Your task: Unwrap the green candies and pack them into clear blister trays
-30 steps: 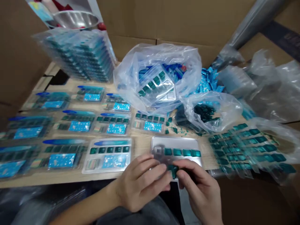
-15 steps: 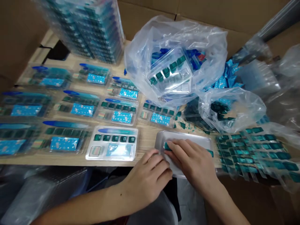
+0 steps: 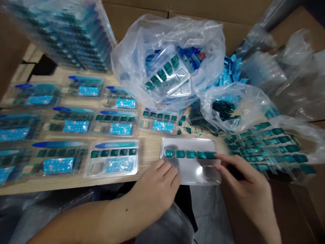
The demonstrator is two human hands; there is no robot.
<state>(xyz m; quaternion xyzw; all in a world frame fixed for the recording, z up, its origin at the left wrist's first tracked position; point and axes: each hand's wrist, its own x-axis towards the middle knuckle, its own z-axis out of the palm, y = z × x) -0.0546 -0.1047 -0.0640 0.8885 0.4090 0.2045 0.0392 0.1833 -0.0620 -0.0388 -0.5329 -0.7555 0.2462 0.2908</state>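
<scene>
A clear plastic blister tray (image 3: 188,178) lies at the table's front edge, with a row of teal square blocks (image 3: 191,154) across it. The blocks at the right end sit unevenly, seeming to overlap. My left hand (image 3: 159,184) has its fingers curled over the tray's lower left corner; its thumb is hidden. At the tray's right side is my right hand (image 3: 246,184), index fingertip against the rightmost block and thumb apart, lower down by the tray edge. To the left lies a filled tray (image 3: 135,166) holding a blue pen-shaped file, teal blocks and a blue patterned packet.
Several filled packs (image 3: 76,127) cover the table's left side, with a tall stack of packs (image 3: 63,37) behind. An open plastic bag (image 3: 127,61) holds trays and blue pieces. A smaller bag (image 3: 254,91) holds teal pieces. Strips of teal blocks (image 3: 264,149) lie right.
My right hand has moved right, off the tray's middle, uncovering the row of teal blocks. My left hand stays at the tray's lower left corner. The view has shifted slightly.
</scene>
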